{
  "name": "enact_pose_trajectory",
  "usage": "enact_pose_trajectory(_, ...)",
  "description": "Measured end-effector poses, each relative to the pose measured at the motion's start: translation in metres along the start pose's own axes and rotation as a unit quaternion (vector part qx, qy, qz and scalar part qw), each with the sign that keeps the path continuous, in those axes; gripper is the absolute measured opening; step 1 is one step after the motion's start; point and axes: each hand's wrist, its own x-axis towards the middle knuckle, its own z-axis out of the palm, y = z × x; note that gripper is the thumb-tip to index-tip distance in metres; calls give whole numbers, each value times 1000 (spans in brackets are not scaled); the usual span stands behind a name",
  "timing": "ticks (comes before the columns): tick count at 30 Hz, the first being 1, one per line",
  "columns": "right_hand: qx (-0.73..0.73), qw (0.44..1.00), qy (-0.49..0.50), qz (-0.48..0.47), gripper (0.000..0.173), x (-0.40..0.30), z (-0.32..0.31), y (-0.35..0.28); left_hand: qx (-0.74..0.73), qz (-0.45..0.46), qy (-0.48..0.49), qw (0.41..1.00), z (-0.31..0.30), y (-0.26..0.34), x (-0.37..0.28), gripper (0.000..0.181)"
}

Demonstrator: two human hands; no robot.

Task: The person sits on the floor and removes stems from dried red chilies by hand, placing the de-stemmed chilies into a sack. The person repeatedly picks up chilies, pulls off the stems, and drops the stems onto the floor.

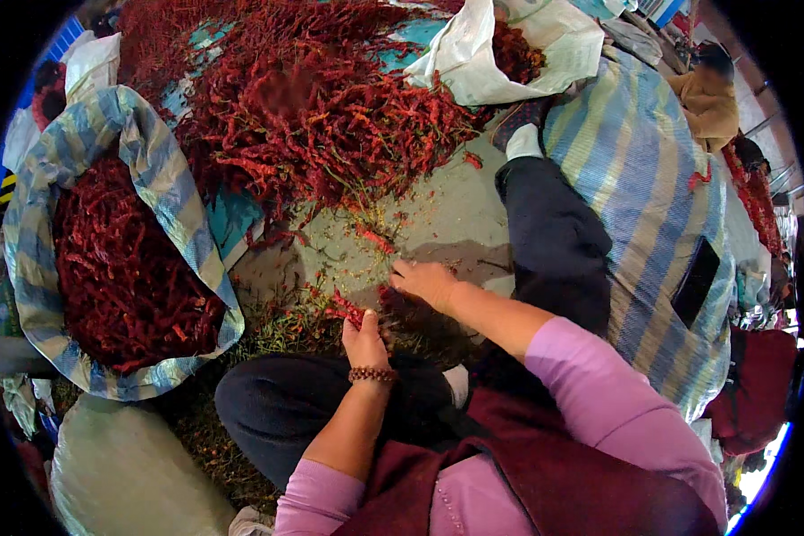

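My left hand (366, 343) is closed around a few dried red chili peppers (346, 308), whose wrinkled ends stick out past the thumb. Just ahead and to the right, my right hand (423, 281) hangs over the floor with its fingers bent together. Whether anything is pinched in those fingertips is hidden. Beyond them a single red chili (375, 238) lies on the grey floor (469, 194) among scattered seeds. Under and left of my hands are green stems and chili scraps (281, 331). A large heap of dried red chilies (321, 127) spreads out ahead of me.
At left stands a blue-and-beige striped sack (174, 181) full of red chilies. A white woven sack (462, 47) holding chilies lies open at the top. On the right, a bulging striped sack (643, 161) carries a dark phone-like slab (697, 281). Someone sits beyond it (707, 100).
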Motion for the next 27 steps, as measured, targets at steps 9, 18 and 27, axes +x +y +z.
enact_pose_trajectory(9,80,993,79,24,29,10,8,-27,53,-31,3,998,-2,10,-11,10)
enact_pose_trajectory(18,227,962,-74,131,28,5,-20,-27,42,-14,-4,999,-5,0,-5,12)
enact_pose_trajectory(27,340,928,88,125,19,-46,-34,-52,176,63,-74,980,-5,-19,6,26)
